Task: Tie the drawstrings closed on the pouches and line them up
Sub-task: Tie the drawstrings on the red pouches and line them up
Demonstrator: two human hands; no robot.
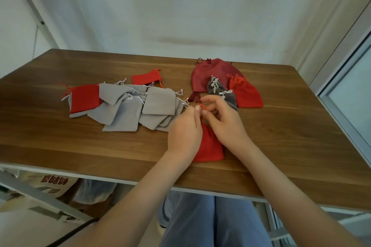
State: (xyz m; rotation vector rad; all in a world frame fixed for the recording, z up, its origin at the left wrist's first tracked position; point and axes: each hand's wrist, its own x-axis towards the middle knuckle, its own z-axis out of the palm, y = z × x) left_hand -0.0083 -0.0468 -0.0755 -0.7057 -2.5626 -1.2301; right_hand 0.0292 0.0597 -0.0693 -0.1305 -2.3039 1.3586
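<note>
A small red pouch (210,147) lies on the wooden table (60,142) in front of me, its top hidden under my hands. My left hand (185,133) and my right hand (222,120) meet above it, and each pinches the pouch's red drawstring (203,107) between thumb and fingertips. To the left lies a loose heap of grey pouches (128,109) with white cords, plus a red pouch (85,98) on top of it. At the back right sit tied pouches: a big dark red one (210,72), two grey ones (215,88) and a bright red one (248,94).
Another flat red pouch (146,76) lies behind the grey heap. The table's right edge (341,126) runs close to a window frame. A white wall stands behind the table. Below the front edge are my knees and a metal frame.
</note>
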